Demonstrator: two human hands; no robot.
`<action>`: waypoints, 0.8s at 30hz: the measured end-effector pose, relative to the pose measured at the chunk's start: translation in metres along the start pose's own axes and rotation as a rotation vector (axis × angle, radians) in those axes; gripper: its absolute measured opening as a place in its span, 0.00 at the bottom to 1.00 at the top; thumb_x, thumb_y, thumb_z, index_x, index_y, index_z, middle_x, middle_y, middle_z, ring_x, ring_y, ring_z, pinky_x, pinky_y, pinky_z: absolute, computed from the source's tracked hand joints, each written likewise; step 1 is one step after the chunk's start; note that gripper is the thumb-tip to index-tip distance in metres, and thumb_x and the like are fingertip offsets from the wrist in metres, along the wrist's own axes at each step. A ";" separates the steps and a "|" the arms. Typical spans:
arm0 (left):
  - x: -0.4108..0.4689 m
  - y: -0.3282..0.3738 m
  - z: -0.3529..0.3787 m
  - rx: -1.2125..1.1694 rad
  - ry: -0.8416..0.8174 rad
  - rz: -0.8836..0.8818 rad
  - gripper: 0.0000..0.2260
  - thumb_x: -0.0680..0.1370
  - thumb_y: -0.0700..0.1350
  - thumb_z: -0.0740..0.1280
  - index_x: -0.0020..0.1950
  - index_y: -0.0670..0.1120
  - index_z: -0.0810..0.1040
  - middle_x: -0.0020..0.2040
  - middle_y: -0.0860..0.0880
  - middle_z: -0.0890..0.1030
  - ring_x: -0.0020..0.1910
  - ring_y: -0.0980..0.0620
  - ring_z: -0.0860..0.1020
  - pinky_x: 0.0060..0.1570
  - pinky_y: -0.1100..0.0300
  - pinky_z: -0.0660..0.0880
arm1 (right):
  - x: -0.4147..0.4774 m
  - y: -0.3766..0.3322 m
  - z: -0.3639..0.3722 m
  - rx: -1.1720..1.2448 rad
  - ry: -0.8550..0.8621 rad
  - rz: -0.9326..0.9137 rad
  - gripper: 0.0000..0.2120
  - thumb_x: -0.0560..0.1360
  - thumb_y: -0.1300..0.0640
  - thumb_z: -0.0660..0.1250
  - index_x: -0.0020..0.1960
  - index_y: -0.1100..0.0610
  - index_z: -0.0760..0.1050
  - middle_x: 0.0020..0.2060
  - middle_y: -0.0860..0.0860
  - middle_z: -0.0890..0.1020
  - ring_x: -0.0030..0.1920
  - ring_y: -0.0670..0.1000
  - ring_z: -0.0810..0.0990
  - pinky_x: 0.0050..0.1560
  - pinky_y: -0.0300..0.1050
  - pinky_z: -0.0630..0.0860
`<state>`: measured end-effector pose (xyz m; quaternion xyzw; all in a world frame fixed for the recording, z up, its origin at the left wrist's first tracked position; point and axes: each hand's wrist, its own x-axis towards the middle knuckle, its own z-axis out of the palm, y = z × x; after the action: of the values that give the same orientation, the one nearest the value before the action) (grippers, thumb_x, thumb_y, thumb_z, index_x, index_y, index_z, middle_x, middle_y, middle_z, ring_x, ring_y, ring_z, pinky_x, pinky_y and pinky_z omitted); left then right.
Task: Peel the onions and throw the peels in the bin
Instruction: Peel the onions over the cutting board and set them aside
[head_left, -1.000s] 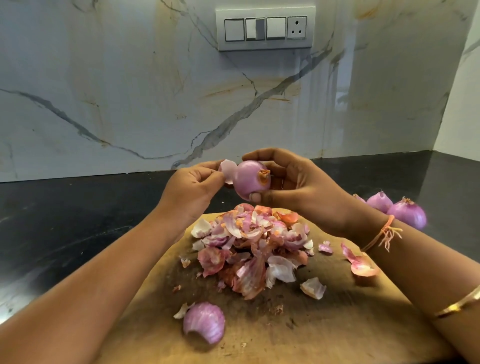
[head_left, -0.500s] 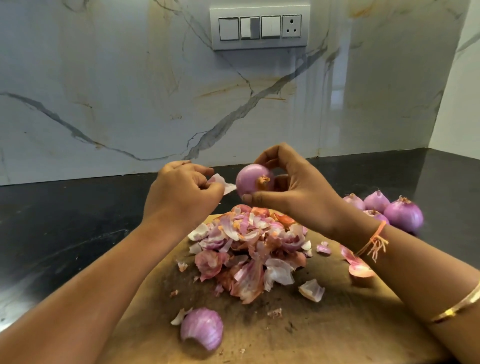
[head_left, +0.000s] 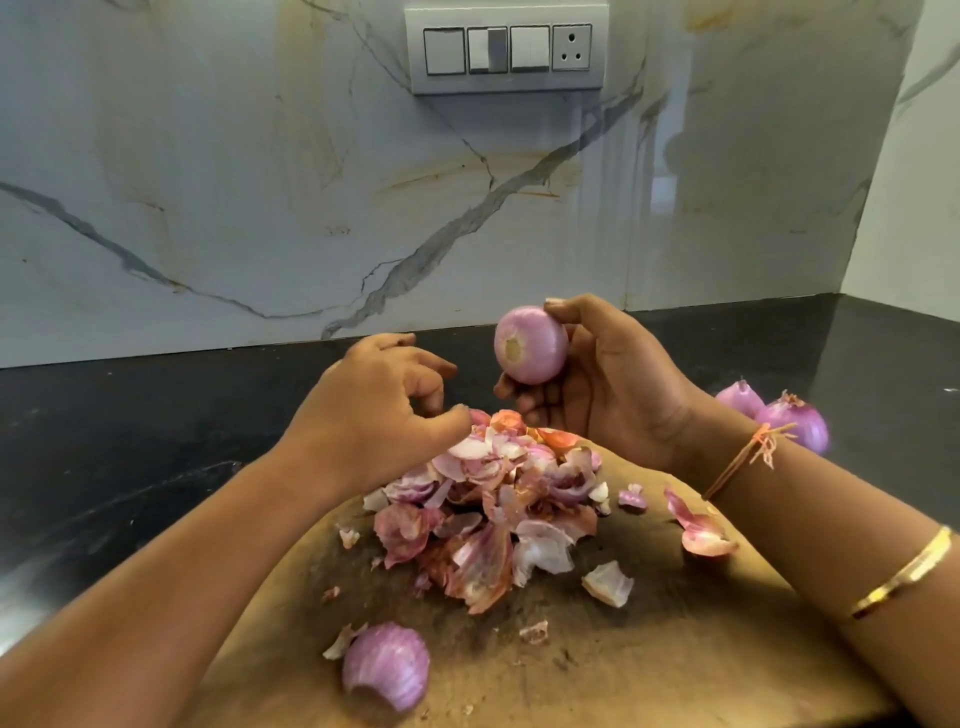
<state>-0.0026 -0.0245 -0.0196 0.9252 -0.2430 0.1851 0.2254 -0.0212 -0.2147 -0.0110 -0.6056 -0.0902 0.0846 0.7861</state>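
My right hand (head_left: 602, 384) holds a peeled pink onion (head_left: 530, 344) up above the far end of the wooden cutting board (head_left: 649, 660), its cut root end facing me, fingers curled round it. My left hand (head_left: 374, 410) hovers just left of it over the heap of onion peels (head_left: 493, 514), fingers loosely curled and holding nothing. The heap lies in the middle of the board. A large curved piece of onion skin (head_left: 387, 665) lies at the board's near left.
Unpeeled onions (head_left: 789, 421) sit on the black counter (head_left: 130, 441) behind my right wrist. Loose peel scraps (head_left: 698, 530) lie on the board's right side. The marble wall with a switch plate (head_left: 506, 49) stands behind. No bin is in view.
My left hand pulled a strip of peel off the onion and let it go over the heap. My right hand turned the onion so its cut end faces me and raised it.
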 end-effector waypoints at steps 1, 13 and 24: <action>0.000 0.000 0.000 -0.007 0.040 0.022 0.12 0.70 0.53 0.69 0.30 0.51 0.73 0.58 0.57 0.80 0.67 0.57 0.68 0.60 0.58 0.63 | 0.000 0.000 0.000 0.008 -0.009 0.006 0.23 0.79 0.46 0.54 0.58 0.64 0.73 0.36 0.59 0.81 0.31 0.50 0.76 0.36 0.41 0.74; 0.003 -0.002 0.002 -0.160 0.310 0.187 0.06 0.76 0.41 0.68 0.52 0.49 0.80 0.43 0.56 0.82 0.41 0.61 0.80 0.40 0.70 0.77 | 0.007 0.011 0.000 -0.451 0.051 -0.141 0.17 0.76 0.63 0.66 0.62 0.54 0.69 0.53 0.55 0.76 0.45 0.52 0.79 0.47 0.44 0.77; 0.004 0.006 0.007 -0.356 0.358 0.289 0.08 0.74 0.45 0.71 0.52 0.50 0.83 0.47 0.55 0.82 0.46 0.59 0.81 0.41 0.65 0.79 | 0.004 0.012 0.006 -0.680 0.076 -0.363 0.20 0.72 0.57 0.72 0.60 0.54 0.69 0.51 0.52 0.80 0.48 0.49 0.82 0.50 0.40 0.81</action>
<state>-0.0009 -0.0346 -0.0216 0.7795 -0.3572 0.3301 0.3947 -0.0191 -0.2046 -0.0209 -0.8085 -0.1897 -0.1129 0.5455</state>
